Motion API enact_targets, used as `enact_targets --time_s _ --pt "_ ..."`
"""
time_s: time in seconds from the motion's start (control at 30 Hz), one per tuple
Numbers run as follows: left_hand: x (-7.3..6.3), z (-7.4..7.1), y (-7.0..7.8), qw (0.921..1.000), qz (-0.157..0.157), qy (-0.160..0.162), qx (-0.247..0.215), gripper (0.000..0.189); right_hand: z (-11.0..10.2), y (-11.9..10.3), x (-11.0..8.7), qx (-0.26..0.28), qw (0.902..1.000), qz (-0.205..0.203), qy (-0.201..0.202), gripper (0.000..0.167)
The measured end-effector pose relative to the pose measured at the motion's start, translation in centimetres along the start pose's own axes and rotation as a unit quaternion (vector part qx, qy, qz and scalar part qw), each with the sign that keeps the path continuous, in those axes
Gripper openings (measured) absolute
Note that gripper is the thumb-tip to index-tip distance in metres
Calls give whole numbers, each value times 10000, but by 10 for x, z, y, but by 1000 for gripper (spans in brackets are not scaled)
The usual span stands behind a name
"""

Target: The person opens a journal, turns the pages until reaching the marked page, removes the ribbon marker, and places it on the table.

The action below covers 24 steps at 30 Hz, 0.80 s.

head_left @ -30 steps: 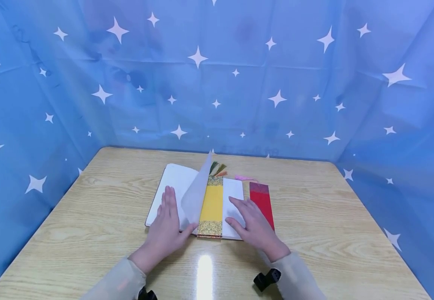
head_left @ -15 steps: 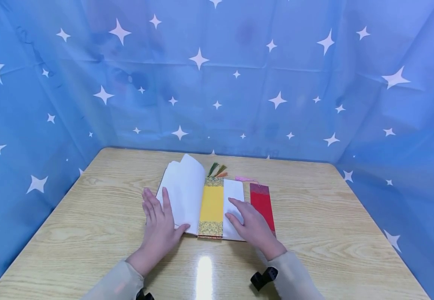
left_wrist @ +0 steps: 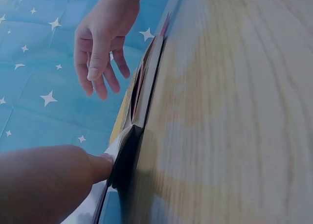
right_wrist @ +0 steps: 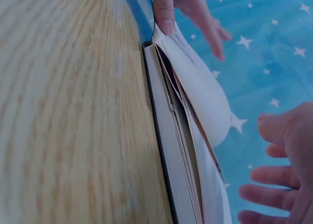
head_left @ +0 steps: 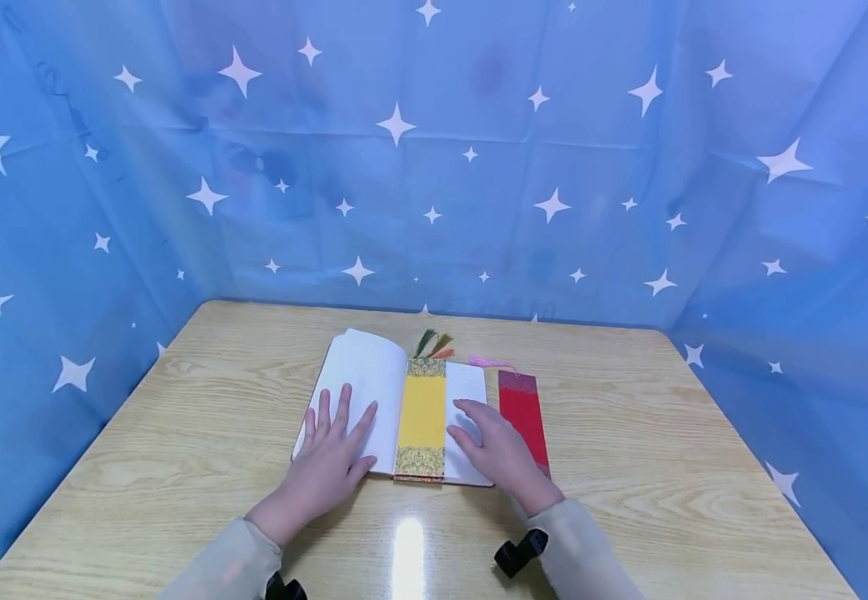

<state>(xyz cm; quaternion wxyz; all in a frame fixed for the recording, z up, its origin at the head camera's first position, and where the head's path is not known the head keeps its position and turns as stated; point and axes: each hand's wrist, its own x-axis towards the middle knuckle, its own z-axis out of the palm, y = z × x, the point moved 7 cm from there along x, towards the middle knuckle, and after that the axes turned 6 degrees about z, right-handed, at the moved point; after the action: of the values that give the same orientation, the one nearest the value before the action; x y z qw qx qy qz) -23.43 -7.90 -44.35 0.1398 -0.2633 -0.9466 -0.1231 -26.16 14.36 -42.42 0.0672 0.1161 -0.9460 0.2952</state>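
An open notebook (head_left: 374, 367) with blank white pages lies on the table. My left hand (head_left: 326, 458) rests on its left page, fingers spread; in the left wrist view the thumb (left_wrist: 101, 166) touches the page near the spine. A yellow bookmark (head_left: 422, 412) with patterned ends lies along the spine on the right page. My right hand (head_left: 501, 446) hovers above the right page (head_left: 467, 383), fingers relaxed, holding nothing. The right wrist view shows it apart from the pages (right_wrist: 203, 94), which have gaps between them near the spine.
Right of the notebook a red bookmark (head_left: 522, 412) lies on the wooden table (head_left: 644, 433), partly behind my right hand, with a pink tassel (head_left: 488, 362). Green and orange tassels (head_left: 434, 343) stick out past the notebook's top edge. A blue star-patterned cloth (head_left: 471, 217) hangs behind.
A raised page has come down to the left and lies flat under my left hand, which first shifted left and then spread on it. The right hand has barely moved.
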Motion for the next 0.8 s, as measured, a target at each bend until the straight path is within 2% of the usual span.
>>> enact_targets --time_s 0.13,0.33,0.6,0.8 --pt "-3 5 -3 9989 -134 -400 -227 58 1 -1 1 -110 9999 45 27 49" --pt "-4 9 -5 9956 -286 -803 -400 56 0 -4 4 -219 9996 108 113 47" --pt "-6 12 -4 9914 -422 -1085 -598 57 3 -2 11 155 9996 107 198 36" --pt "-8 14 -4 9897 -463 -1229 -576 57 9 3 21 468 9971 593 -85 33"
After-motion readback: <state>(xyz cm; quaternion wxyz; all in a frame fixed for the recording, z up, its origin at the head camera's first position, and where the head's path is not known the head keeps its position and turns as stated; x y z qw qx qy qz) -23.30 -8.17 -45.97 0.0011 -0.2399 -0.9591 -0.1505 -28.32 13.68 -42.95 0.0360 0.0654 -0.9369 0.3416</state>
